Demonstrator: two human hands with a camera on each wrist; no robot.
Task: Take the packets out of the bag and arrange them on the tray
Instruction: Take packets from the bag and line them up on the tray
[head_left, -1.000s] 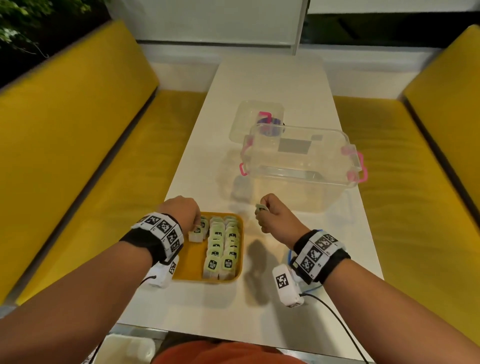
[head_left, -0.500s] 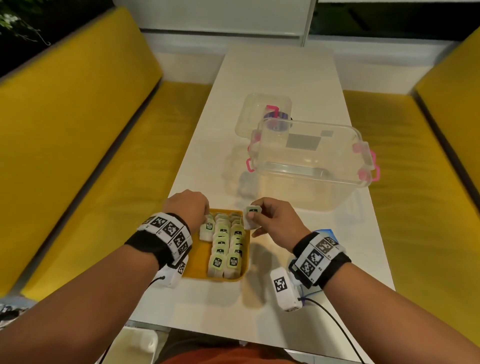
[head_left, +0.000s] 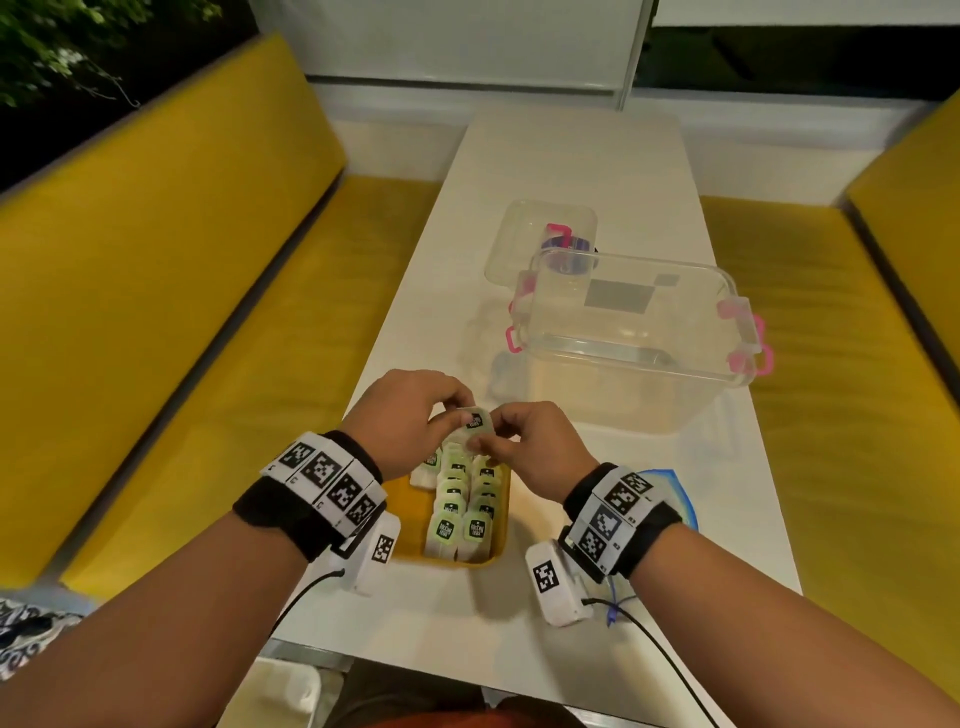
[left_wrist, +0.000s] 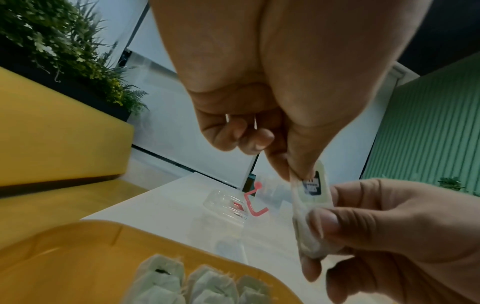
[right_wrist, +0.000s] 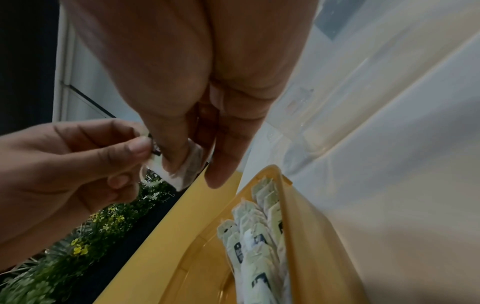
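Observation:
A pale green packet (head_left: 470, 427) with a dark label hangs above the far end of the yellow tray (head_left: 410, 512). Both hands pinch it: my left hand (head_left: 447, 410) takes its upper edge, my right hand (head_left: 488, 441) its lower edge. The left wrist view shows the same packet (left_wrist: 311, 207) between the left thumb and the right fingers. In the right wrist view the packet (right_wrist: 182, 170) is mostly covered by my thumb. Several packets (head_left: 462, 514) stand in rows in the tray (right_wrist: 298, 236). A clear blue-edged bag (head_left: 670, 493) lies flat behind my right wrist.
A clear plastic box (head_left: 634, 332) with pink latches stands on the white table (head_left: 571, 171) just beyond my hands, its lid (head_left: 540, 239) lying behind it. Yellow benches (head_left: 182, 338) run along both sides. The table's near edge is close to my body.
My right hand has carried the packet leftward over the tray's far end. My left hand has lifted off the tray's packets and taken hold of the same packet.

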